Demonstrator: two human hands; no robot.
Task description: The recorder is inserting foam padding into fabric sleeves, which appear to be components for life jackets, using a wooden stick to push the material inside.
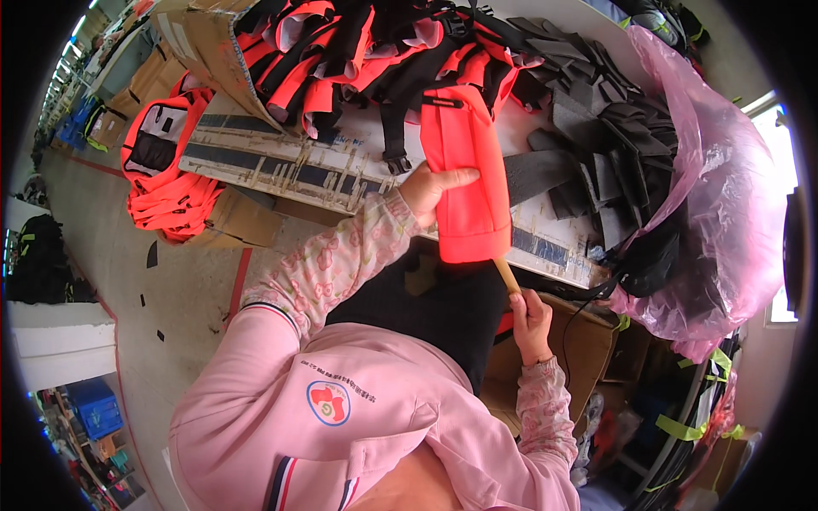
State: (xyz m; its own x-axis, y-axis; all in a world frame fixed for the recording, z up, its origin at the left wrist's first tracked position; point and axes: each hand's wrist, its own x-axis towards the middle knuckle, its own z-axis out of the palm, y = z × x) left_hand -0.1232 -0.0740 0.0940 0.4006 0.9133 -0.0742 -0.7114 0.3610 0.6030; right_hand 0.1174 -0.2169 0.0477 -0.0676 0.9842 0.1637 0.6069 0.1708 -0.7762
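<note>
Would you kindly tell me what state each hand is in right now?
Left hand: closed on the orange pouch, thumb on top.
Right hand: closed, holding the stick.

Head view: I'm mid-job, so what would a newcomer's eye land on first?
Probably the bright coral pouch near the picture's centre, held in the left grip. Next might come the bulging translucent pink plastic bag at the right, then the heap of coral-and-black pieces along the top.
</note>
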